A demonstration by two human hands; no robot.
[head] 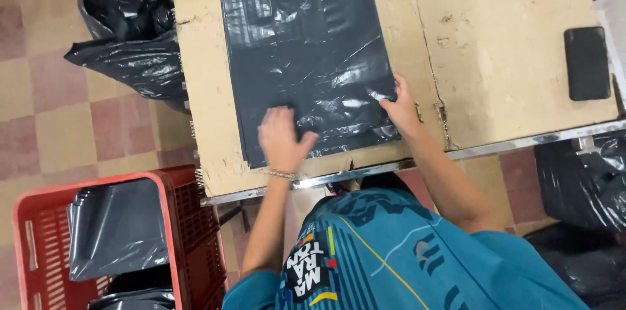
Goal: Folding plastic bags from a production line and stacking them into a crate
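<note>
on the worn table (508,75), our left hand (282,138) presses flat and open on the black plastic bag (306,56). our right hand (399,109) pinches its near right edge. we judge smoothing underway; one finished bag lies in the red crate (189,232).

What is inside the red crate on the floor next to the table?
The red crate holds folded grey plastic bags, one lying on top. Whatever is beneath them is covered and cannot be seen.

Single head-worn view, looking steeply down.
Camera sits above the near edge of the surface (508,56), facing its far edge at close range; floor shows past the left edge.
</note>
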